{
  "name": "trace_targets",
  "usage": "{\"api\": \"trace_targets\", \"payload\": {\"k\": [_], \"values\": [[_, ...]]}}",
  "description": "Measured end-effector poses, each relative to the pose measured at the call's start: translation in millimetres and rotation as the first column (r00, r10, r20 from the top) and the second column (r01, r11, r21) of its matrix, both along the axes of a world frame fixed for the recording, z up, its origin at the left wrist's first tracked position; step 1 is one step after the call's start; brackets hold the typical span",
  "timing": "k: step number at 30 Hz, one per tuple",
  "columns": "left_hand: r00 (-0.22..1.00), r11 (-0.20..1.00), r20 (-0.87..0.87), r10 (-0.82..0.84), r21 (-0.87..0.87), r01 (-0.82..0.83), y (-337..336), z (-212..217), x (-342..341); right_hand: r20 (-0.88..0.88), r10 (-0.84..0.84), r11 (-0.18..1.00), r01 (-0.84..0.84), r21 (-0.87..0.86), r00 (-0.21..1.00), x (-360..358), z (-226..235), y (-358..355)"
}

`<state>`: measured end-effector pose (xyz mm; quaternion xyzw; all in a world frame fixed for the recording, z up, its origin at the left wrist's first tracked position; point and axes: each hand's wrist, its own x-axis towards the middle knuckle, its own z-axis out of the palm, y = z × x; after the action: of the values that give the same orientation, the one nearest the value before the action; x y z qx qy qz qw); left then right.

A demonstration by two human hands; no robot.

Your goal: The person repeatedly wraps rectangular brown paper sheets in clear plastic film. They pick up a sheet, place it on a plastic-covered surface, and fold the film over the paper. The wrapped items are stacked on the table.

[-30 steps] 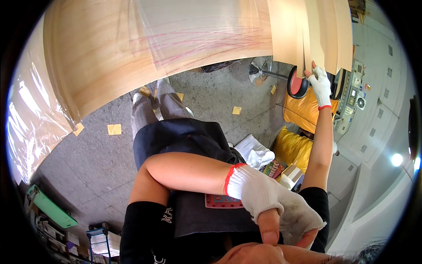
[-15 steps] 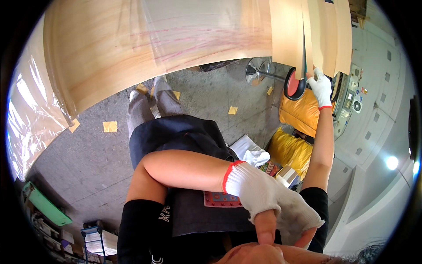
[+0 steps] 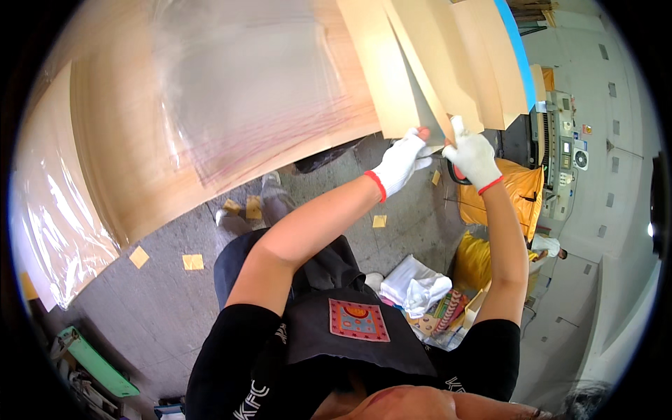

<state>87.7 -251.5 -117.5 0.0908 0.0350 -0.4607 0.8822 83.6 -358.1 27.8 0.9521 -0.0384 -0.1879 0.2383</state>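
Several tan paper-like sheets lie overlapped at the table's right end, their near edges hanging over its front. My left hand, in a white knit glove with the thumb tip bare, pinches the near corner of the leftmost sheet. Close to its right, my gloved right hand is closed on the near edge of another tan sheet. Between the two sheets a narrow grey gap shows. The fingers under the sheets are partly hidden.
Clear plastic film with reddish streaks covers the wooden tabletop. Beyond my right hand are an orange bag, a yellow bag and a control panel. White cloth lies beside my lap; a person is far right.
My left hand has come from near my face out to the sheets and taken a corner. The view has shifted, and my right hand stays at the sheet edges.
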Motion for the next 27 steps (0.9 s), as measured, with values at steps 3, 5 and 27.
{"api": "trace_targets", "payload": {"k": [3,5,27], "values": [[1.000,0.999,-0.014,-0.028,0.030,0.028,-7.6,-14.4,-1.4,0.010,0.012,0.997,-0.013,0.072,1.000,-6.8,-5.4,-13.0],[0.999,0.999,-0.002,-0.045,0.022,0.045,-7.2,-16.4,0.3,-0.023,0.015,0.999,-0.014,0.032,1.000,-2.8,-3.8,-9.9],[0.999,0.875,0.014,-0.029,-0.482,0.032,24.5,-44.5,-9.7,-0.176,-0.213,0.716,0.276,0.642,0.961,-86.3,27.5,87.6]]}}
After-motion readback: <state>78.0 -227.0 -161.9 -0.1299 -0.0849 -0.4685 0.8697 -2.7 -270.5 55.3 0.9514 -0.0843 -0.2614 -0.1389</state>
